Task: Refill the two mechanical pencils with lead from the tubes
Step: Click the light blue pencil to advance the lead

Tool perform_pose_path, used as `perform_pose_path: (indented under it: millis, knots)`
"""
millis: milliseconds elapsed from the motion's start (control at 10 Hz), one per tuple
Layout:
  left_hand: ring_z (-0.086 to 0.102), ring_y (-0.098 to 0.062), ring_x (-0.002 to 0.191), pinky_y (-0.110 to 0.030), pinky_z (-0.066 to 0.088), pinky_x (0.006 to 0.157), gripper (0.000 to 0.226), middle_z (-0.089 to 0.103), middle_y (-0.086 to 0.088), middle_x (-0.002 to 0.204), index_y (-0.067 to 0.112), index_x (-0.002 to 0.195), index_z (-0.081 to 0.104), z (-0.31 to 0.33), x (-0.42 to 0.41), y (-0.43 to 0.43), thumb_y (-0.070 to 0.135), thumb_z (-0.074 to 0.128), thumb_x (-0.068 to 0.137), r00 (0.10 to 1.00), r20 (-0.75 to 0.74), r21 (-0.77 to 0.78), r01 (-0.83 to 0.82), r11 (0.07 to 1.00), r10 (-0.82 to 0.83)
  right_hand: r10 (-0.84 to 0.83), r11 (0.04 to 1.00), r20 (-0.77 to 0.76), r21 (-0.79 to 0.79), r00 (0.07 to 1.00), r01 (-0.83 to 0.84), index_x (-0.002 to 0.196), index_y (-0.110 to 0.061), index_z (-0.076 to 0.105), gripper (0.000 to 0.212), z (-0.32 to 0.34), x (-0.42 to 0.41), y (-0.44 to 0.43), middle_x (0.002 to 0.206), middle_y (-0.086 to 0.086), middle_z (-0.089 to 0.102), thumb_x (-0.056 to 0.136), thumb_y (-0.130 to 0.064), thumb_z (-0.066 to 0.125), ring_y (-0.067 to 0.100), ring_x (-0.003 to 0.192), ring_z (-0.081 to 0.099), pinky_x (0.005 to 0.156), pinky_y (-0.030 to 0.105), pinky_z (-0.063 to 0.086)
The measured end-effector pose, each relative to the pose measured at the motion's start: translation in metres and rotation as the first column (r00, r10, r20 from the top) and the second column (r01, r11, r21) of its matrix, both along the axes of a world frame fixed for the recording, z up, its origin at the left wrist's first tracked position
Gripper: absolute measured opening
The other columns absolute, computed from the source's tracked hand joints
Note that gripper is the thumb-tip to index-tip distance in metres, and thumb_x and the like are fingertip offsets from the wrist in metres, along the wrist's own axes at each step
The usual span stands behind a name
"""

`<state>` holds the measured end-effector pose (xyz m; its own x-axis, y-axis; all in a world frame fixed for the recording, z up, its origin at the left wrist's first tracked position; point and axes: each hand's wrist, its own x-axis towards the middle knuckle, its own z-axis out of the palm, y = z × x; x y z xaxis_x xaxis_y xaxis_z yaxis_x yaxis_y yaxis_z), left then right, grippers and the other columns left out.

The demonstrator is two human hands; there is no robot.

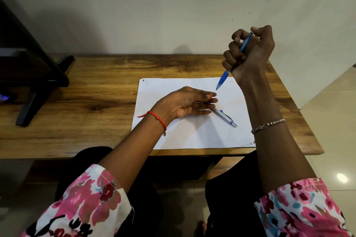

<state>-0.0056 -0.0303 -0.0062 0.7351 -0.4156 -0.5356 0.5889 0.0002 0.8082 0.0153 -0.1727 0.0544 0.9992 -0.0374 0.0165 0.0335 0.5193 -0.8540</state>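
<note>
Blue pencil (234, 59) fisted in raised right hand (250, 54), silver pencil (224, 117) beside spread left hand (183, 105) fingertips

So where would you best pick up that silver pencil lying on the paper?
Probably by the bare middle of its barrel, coming from above. The silver pencil lies flat and slanted on the white paper, its far end under the fingers of the left hand, so only the barrel's two long sides are free for a thumb-and-finger pinch.

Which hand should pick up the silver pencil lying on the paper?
Probably the left hand: it lies open on the paper with fingertips right beside the silver pencil. The right hand is raised, gripping the blue pencil.
</note>
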Motion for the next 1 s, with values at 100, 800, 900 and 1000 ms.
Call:
perform_pose_path:
  millis: [100, 800, 900, 1000]
  knots:
    - [0.070, -0.014, 0.065, -0.029, 0.058, 0.069, 0.014, 0.073, -0.002, 0.071, 0.003, 0.098, 0.065, -0.0001, -0.0001, -0.0003, 0.006, 0.057, 0.087, 1.000, 0.003, 0.001, 0.001, 1.000, -0.001, -0.003, 1.000, -0.005, 0.008, 1.000, 0.003, 0.057, -0.013, 0.035, 0.039, 0.0010, 0.0002, 0.0003, 0.040, -0.005, 0.015, 0.089, -0.030, 0.022, 0.010, 0.038, 0.008, 0.044, 0.014, 0.014]
    - [0.070, -0.013, 0.065, -0.029, 0.058, 0.068, 0.012, 0.073, -0.002, 0.070, 0.003, 0.095, 0.066, -0.0013, 0.0003, 0.0000, 0.006, 0.057, 0.087, 1.000, 0.010, -0.004, 0.005, 1.000, -0.005, -0.019, 1.000, -0.004, -0.011, 1.000, 0.019, 0.058, -0.013, 0.036, 0.039, 0.0007, 0.0005, 0.0004, 0.040, -0.006, 0.015, 0.090, -0.030, 0.021, 0.010, 0.038, 0.009, 0.043, 0.014, 0.016]
    - [0.070, -0.014, 0.066, -0.029, 0.058, 0.069, 0.013, 0.073, -0.002, 0.071, 0.003, 0.096, 0.066, -0.0016, 0.0002, -0.0002, 0.006, 0.057, 0.087, 1.000, 0.010, -0.002, 0.007, 1.000, -0.007, -0.020, 1.000, 0.002, -0.016, 1.000, 0.020, 0.059, -0.012, 0.037, 0.040, -0.0001, 0.0007, 0.0001, 0.040, -0.006, 0.015, 0.090, -0.031, 0.022, 0.010, 0.038, 0.009, 0.043, 0.014, 0.016]
    - [0.070, -0.014, 0.065, -0.029, 0.058, 0.069, 0.013, 0.073, -0.002, 0.070, 0.003, 0.097, 0.065, -0.0012, 0.0002, -0.0004, 0.006, 0.057, 0.087, 1.000, 0.005, 0.009, 0.004, 1.000, -0.004, -0.024, 0.999, 0.003, -0.024, 1.000, 0.024, 0.060, -0.011, 0.039, 0.041, -0.0010, 0.0010, 0.0000, 0.040, -0.006, 0.015, 0.091, -0.033, 0.022, 0.010, 0.038, 0.009, 0.043, 0.015, 0.016]
